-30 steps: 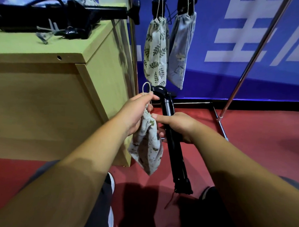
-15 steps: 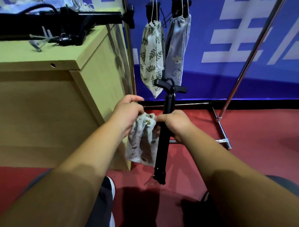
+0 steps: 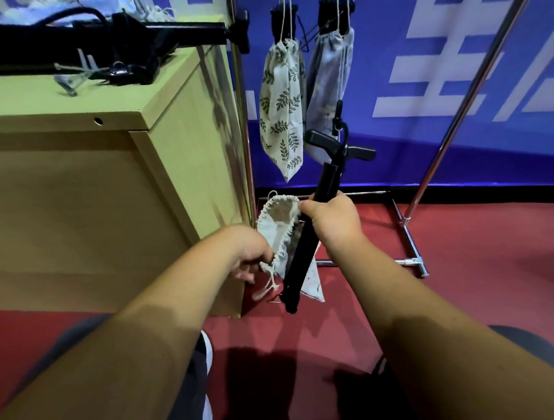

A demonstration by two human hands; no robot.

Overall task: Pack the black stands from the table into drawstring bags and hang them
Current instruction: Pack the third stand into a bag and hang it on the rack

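Before a blue backdrop and over a red floor, two filled cloth drawstring bags (image 3: 281, 114) are seen hung on a chrome rail (image 3: 429, 175), so part of the task is judged done. Further black stands (image 3: 86, 39) lie unpacked on the pale wooden counter (image 3: 83, 115). A slim black folded stand (image 3: 327, 180), T-headed and nearly upright, is gripped by the right hand (image 3: 335, 225). It is not yet inside the cream drawstring bag (image 3: 277, 216), whose gathered open rim is pinched by the left hand (image 3: 251, 250) just beside it.

Dim overhead light, soft floor shadows, wide-angle edge distortion.
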